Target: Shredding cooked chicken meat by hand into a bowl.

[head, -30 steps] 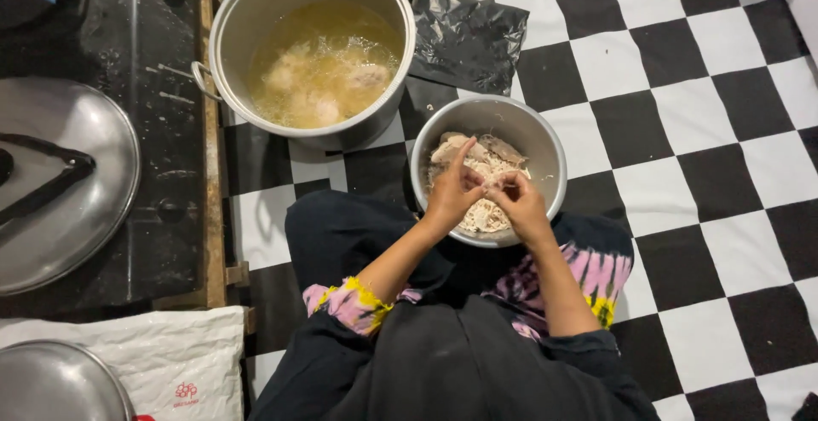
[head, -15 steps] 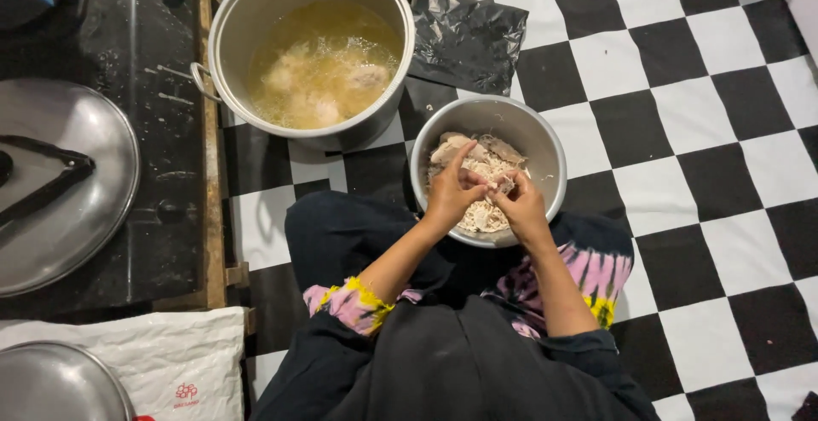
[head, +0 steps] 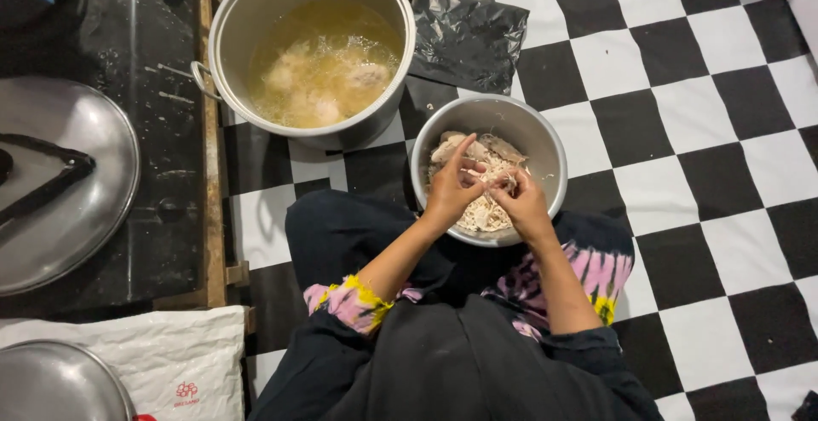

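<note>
Barely anything has shifted since a second ago: both hands stay over the metal bowl (head: 545,144), only the fingers have worked a little at the meat. Left hand (head: 449,193) hovers over the bowl's near left side, index finger stretched out towards the far rim, the other fingers pinched on a strand of shredded chicken (head: 487,208). Right hand (head: 521,204) sits just beside it, fingertips closed on the same pale shreds, so both grips are clamped on the meat between them. Larger uncut pieces lie at the far side of the bowl, the shredded heap nearer the person. That bowl rests on the checkered floor (head: 707,106), right against the person's folded legs. Up and to the left stands a big pot (head: 247,12) of yellow broth with chicken pieces floating in it. Beside it lies a crumpled black plastic bag (head: 473,33). At far left, a round metal lid (head: 94,191) on a dark surface, and a white bag (head: 162,357) below it.
</note>
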